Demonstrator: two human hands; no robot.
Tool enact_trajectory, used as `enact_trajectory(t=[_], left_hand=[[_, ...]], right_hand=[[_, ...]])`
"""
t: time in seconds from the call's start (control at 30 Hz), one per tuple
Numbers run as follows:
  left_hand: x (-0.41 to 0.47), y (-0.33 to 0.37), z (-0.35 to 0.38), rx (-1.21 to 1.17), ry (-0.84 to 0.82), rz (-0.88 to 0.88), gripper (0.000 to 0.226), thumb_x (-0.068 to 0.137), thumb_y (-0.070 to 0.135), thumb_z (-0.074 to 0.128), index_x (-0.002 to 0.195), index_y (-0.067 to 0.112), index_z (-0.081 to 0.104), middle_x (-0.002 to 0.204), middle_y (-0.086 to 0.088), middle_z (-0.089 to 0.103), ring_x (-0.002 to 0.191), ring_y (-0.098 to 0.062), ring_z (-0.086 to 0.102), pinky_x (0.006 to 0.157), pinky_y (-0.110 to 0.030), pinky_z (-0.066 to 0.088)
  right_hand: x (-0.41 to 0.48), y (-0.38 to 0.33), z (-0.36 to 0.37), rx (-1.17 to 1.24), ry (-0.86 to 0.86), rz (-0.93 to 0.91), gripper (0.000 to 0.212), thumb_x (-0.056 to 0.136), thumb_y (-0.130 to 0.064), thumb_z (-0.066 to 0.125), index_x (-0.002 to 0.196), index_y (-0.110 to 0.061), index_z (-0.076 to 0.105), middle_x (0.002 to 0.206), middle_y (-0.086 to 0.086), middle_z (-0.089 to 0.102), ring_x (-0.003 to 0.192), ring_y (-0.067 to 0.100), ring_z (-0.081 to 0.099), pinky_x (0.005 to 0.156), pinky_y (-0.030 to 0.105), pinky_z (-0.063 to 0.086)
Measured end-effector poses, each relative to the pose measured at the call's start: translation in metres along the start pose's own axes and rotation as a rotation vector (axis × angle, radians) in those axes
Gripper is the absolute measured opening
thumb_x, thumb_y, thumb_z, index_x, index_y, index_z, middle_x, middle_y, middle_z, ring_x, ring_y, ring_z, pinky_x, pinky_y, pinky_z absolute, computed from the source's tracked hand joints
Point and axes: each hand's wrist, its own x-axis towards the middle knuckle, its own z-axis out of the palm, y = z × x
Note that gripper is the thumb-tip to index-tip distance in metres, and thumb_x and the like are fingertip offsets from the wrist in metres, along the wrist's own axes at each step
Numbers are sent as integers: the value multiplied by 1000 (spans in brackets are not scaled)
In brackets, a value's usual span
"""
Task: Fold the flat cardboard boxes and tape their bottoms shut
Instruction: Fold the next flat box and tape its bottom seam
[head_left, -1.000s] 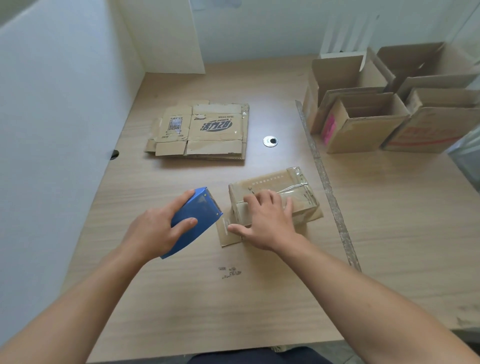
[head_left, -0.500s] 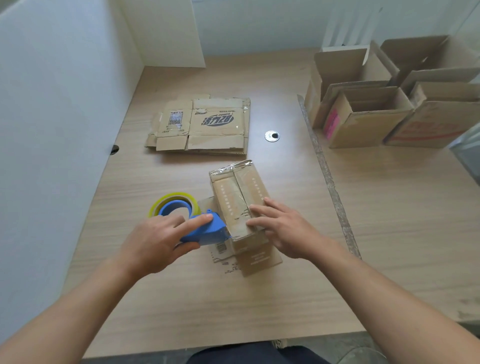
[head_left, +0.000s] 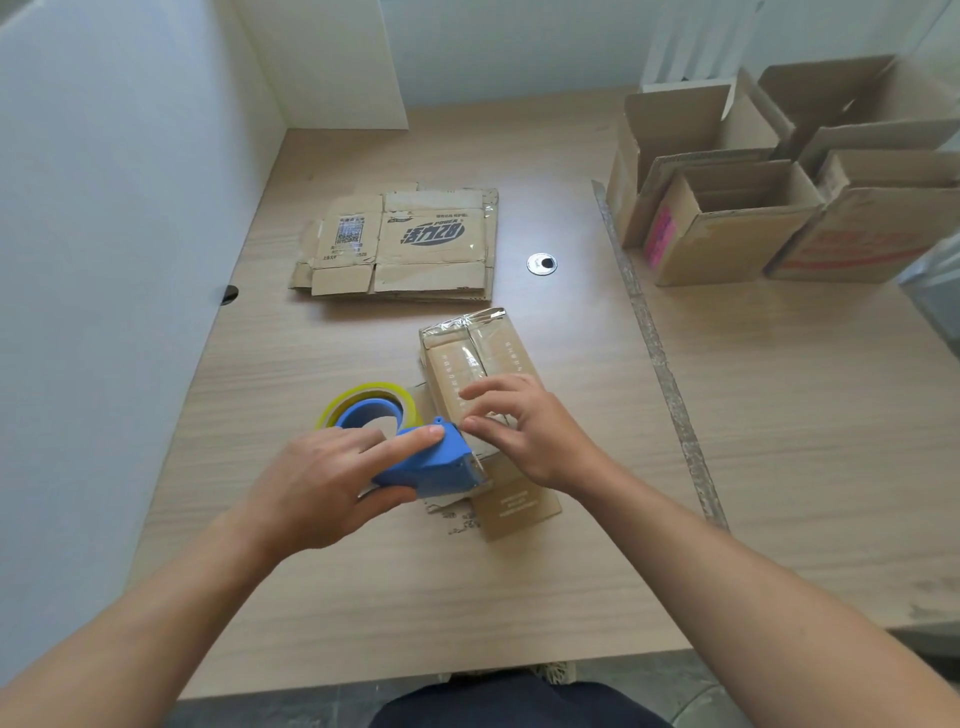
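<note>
A small folded cardboard box (head_left: 472, 358) lies bottom-up in the middle of the table, with glossy tape along its seam and far end. My left hand (head_left: 332, 478) grips a blue tape dispenser (head_left: 431, 462) holding a yellow-rimmed tape roll (head_left: 369, 405), its front end against the box's near left side. My right hand (head_left: 524, 431) rests on the box's near end, fingers bent and fingertips pressing the cardboard beside the dispenser. A flap (head_left: 519, 509) of the box sticks out toward me under that hand.
A stack of flat printed cardboard boxes (head_left: 405, 244) lies farther back on the table. Several assembled open boxes (head_left: 737, 218) stand at the back right. A round metal grommet (head_left: 542, 263) sits between them. A white wall runs along the left.
The box was turned from lying crosswise to pointing away from me. My left hand brought the dispenser down against its near left side. My right hand shifted to the near end.
</note>
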Motion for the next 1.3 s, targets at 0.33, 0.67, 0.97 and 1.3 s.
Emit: enact_trajectory(t=[0.33, 0.67, 0.97, 1.3], left_hand=[[17, 16, -10, -305, -306, -218, 60, 83, 71, 41, 138, 72, 18, 120, 32, 57, 81, 6, 53, 72, -3, 35], [45, 8, -28, -557, -619, -544, 43, 76, 60, 55, 119, 66, 53, 107, 32, 65, 95, 8, 61, 91, -30, 49], [58, 6, -20, -619, -728, -629, 28, 77, 57, 57, 103, 68, 59, 98, 27, 69, 87, 5, 65, 79, -26, 46], [52, 0, -10, -606, -758, -705, 37, 74, 56, 57, 111, 59, 63, 101, 25, 70, 94, 0, 66, 94, -33, 48]], right_hand=[[-28, 28, -43, 107, 75, 221, 19, 89, -21, 71, 71, -26, 71, 113, -10, 56, 113, 10, 49, 98, 22, 36], [-30, 66, -56, 223, 158, 553, 39, 92, -37, 66, 69, -6, 64, 84, 3, 52, 79, 17, 51, 67, 31, 36], [-24, 83, -47, 165, 109, 633, 35, 94, -37, 63, 67, -15, 61, 76, 5, 55, 75, 18, 50, 66, 31, 35], [-23, 96, -29, 297, 33, 670, 35, 96, -42, 61, 69, -19, 65, 85, -6, 70, 89, -1, 58, 74, 24, 41]])
